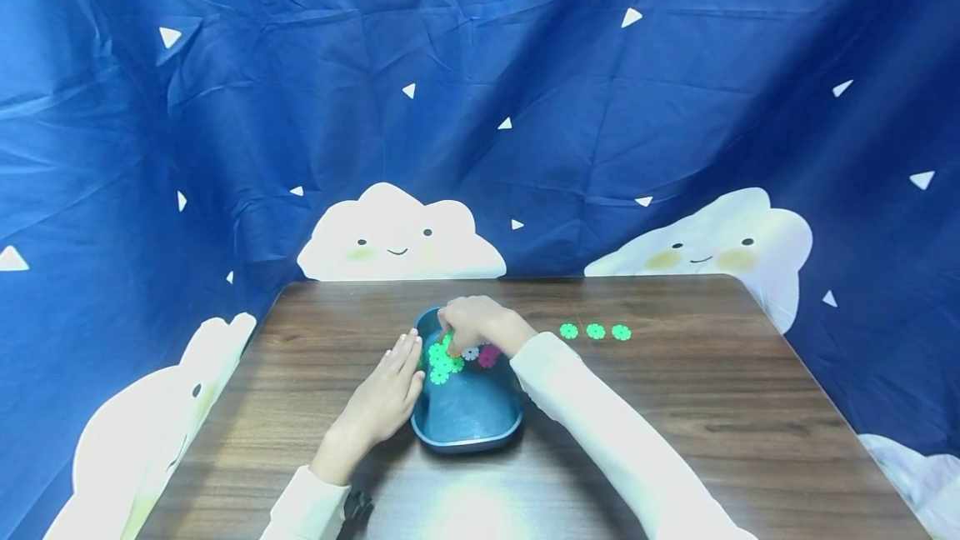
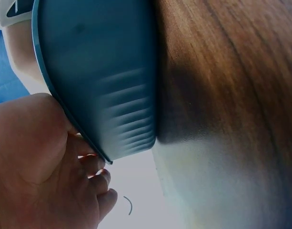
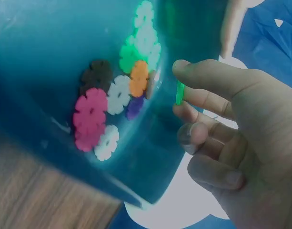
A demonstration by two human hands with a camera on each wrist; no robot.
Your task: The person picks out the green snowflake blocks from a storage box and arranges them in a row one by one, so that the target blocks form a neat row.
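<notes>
My right hand (image 3: 222, 129) pinches a thin, light, stiff green disc (image 3: 179, 92) by its edge; left hand (image 1: 386, 397), flat, steadies the tub (image 1: 465, 423).

A makeshift indoor recording corner: a dark wooden table (image 1: 675, 407) fills the lower frame, hemmed on three sides by a creased navy cloth backdrop (image 1: 525, 107) printed with smiling white clouds (image 1: 397, 236) and small triangles.
</notes>
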